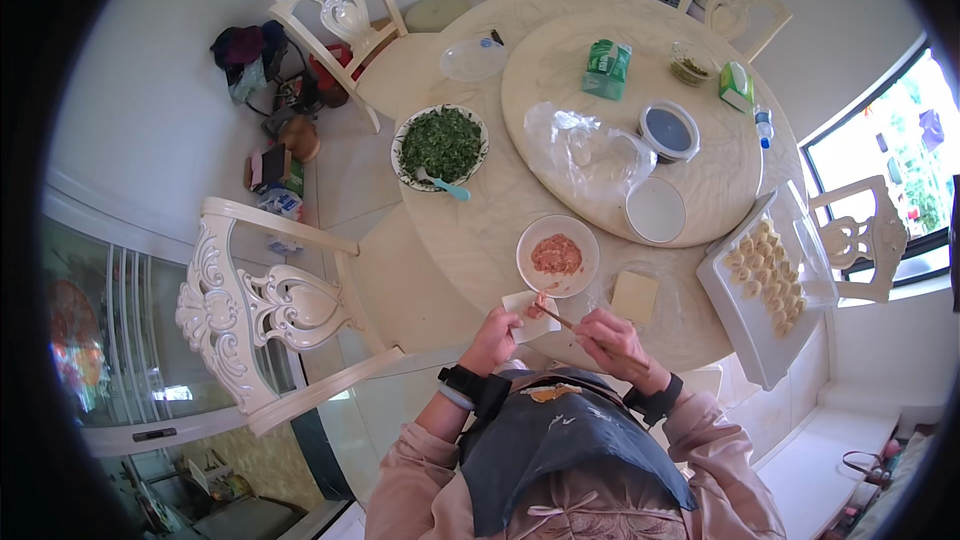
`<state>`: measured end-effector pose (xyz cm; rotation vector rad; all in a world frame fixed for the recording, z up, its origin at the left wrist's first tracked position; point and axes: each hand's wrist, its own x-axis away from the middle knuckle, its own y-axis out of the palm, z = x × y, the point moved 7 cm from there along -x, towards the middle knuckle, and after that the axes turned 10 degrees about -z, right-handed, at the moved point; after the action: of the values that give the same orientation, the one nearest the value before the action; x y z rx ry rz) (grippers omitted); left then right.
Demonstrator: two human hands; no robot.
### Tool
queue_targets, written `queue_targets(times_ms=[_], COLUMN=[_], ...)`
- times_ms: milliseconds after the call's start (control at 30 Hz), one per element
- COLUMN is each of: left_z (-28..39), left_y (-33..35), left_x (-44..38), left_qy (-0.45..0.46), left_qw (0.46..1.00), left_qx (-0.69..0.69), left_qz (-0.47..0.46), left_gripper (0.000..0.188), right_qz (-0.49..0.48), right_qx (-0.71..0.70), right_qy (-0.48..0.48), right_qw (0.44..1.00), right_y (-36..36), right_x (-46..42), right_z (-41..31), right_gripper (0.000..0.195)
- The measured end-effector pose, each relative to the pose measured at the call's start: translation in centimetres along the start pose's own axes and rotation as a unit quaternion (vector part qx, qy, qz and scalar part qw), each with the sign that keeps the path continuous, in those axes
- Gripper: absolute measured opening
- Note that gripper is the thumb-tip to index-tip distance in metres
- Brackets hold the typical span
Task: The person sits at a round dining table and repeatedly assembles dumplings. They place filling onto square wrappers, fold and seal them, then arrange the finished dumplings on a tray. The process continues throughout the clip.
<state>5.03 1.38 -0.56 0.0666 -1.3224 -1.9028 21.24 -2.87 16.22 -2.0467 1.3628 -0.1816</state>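
Note:
Near the table's front edge, my left hand (493,340) holds a square dough wrapper (529,328) by its left side. My right hand (611,341) grips wooden chopsticks (559,317), whose tips touch a bit of minced meat (537,306) on the wrapper. Just beyond stands a white bowl (525,270) with pink minced meat inside. A stack of square wrappers (634,298) lies on clear plastic to the right. At the far right, rows of folded dumplings (763,270) sit in a white tray (750,341). A patterned bowl of chopped greens (441,144) stands left, holding a spoon with a blue handle (452,188).
The round turntable (555,60) bears a crumpled plastic bag (581,154), an empty white bowl (655,210), a lidded tub (668,130), a green packet (607,70) and a small container (690,66). Carved chairs surround the table, one close at left (281,307). A bottle (763,127) stands right.

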Motion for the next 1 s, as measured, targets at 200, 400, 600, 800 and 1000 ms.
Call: queue_targets(times_ms=[200, 400, 600, 800, 1000], left_z=[2.1, 4.2, 4.7, 4.9, 5.3], left_y=[3.2, 7.6, 9.7, 11.0, 13.8], left_x=[1.8, 2.2, 2.0, 1.9, 2.6], left_qy=[0.039, 0.068, 0.074, 0.066, 0.044], left_qw=[0.996, 0.983, 0.979, 0.975, 0.992], left_qx=[0.076, 0.137, 0.127, 0.143, 0.077], left_qz=[-0.025, -0.105, -0.142, -0.155, -0.092], left_gripper=[0.05, 0.062, 0.064, 0.064, 0.065], right_qz=[0.021, 0.138, 0.138, 0.133, 0.188], right_qx=[0.01, -0.08, -0.03, -0.139, -0.137], right_qy=[-0.066, -0.045, -0.01, 0.021, 0.037], right_qw=[0.998, 0.986, 0.99, 0.981, 0.972], right_y=[-1.1, -5.1, -5.9, -7.5, -8.5], right_x=[-0.6, -0.4, -0.8, 0.2, 0.5], right_z=[-3.1, -5.0, -5.9, -5.8, -4.7], right_gripper=[0.021, 0.021, 0.012, 0.013, 0.012])
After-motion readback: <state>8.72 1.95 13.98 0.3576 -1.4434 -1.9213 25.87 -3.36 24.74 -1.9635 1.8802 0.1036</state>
